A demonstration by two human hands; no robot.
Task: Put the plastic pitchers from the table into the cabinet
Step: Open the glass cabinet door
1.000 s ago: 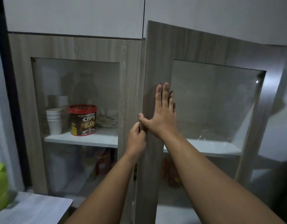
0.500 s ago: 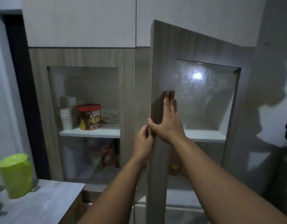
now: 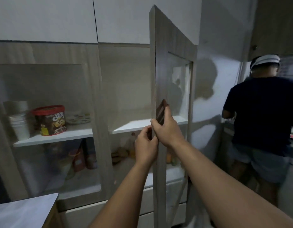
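Fingers (image 3: 161, 111) of the right hand (image 3: 167, 129) lie flat and together on the outer face of the door (image 3: 173, 46), thumb hooked over its free edge; the left hand (image 3: 145, 145) has its fingers curled round the same edge from the inner side, clamped on it. Door stands swung out, nearly edge-on to the camera, so the right bay of the cabinet (image 3: 122, 79) is open. Progress, judged: opening step about done; no pitcher is in view, neither in a hand nor on any shelf, so all placing is left. Only a bare corner of the table (image 3: 24, 211) shows at lower left; the pitchers are presumably on the part out of frame. Contents: upper shelf (image 3: 132, 125) of the open bay looks bare, room for pitchers there. Lower level holds some small yellowish and brown packets, too blurred to name. Left bay, behind its closed glass door: a stack of white cups (image 3: 19, 125), a red-lidded tub (image 3: 50, 120), a patterned plate (image 3: 78, 118) behind it; below, reddish jars or packets, unclear. Another person (image 3: 261, 116) stands at right, back turned, well apart from the cabinet.
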